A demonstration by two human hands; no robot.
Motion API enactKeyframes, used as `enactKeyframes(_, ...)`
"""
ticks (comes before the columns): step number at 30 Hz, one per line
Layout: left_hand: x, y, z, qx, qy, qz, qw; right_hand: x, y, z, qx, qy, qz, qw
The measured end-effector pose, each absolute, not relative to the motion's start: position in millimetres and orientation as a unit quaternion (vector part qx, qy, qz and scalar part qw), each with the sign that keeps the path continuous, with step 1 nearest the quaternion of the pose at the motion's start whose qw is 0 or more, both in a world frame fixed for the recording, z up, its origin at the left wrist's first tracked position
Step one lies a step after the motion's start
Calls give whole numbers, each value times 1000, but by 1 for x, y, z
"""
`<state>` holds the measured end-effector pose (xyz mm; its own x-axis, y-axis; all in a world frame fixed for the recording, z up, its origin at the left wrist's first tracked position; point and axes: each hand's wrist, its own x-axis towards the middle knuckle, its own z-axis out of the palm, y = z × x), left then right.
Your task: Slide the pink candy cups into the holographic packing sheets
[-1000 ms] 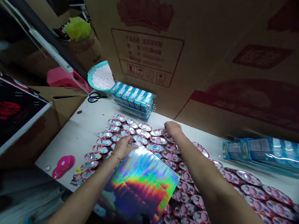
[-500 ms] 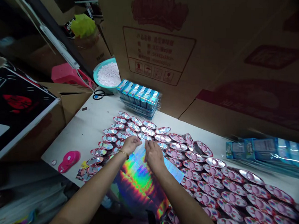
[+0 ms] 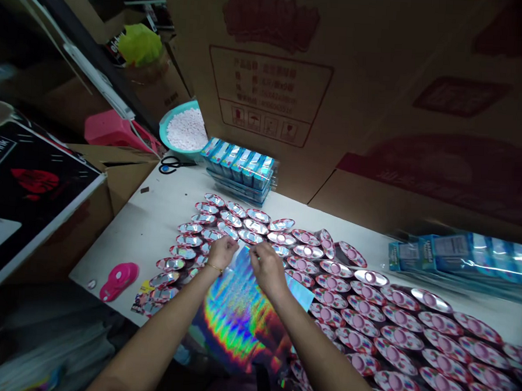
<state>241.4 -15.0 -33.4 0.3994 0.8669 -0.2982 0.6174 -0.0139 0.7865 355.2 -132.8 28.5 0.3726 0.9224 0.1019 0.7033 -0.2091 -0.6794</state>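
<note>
A shiny rainbow holographic sheet point(image 3: 242, 294) lies in front of me, its upper end between my two hands. My left hand point(image 3: 223, 253), with a thin bracelet at its wrist, is pinched closed at the sheet's upper left; what is between its fingertips is too small to make out. The curled fingers of my right hand point(image 3: 266, 269) grip the sheet's upper edge. Around and beyond the hands stand rows of oval, silver-topped packs point(image 3: 250, 236) with red edges. Farther right, similar packs point(image 3: 359, 321) show a pink round piece on top.
A white table point(image 3: 114, 234) carries a pink tape dispenser point(image 3: 119, 280), scissors point(image 3: 168, 166), a teal basin point(image 3: 163, 133) of white pellets and wrapped blue boxes point(image 3: 238, 165). More blue boxes point(image 3: 450, 255) lie at right. A large carton point(image 3: 266, 96) walls off the back.
My left hand has drawn slightly left, widening the gap between the hands. The rainbow bands on the sheet have shifted. The whole view has moved a little.
</note>
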Motion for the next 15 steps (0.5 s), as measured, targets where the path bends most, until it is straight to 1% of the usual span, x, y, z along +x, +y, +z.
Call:
enactKeyframes(2,244,-15,-31,706,532,125,451,367,-130,40,-751,-522,187,358)
enactKeyframes(4,246,-15,-29,675,544,120,483,375,-129,39,-753,-524,193,348)
enactKeyframes(7,246,-16,-27,611,557,130,548,372,-126,20,-788,-533,153,268)
enactKeyframes(9,245,-17,-25,588,556,148,568,363,-125,5,-800,-552,116,203)
enactKeyframes(11,244,-19,-22,576,553,165,579,353,-125,-5,-798,-574,95,156)
enactKeyframes(13,243,-21,-21,567,551,178,586,345,-127,-9,-790,-592,86,134)
enactKeyframes(15,243,-22,-21,564,552,183,586,342,-131,-11,-780,-606,80,133)
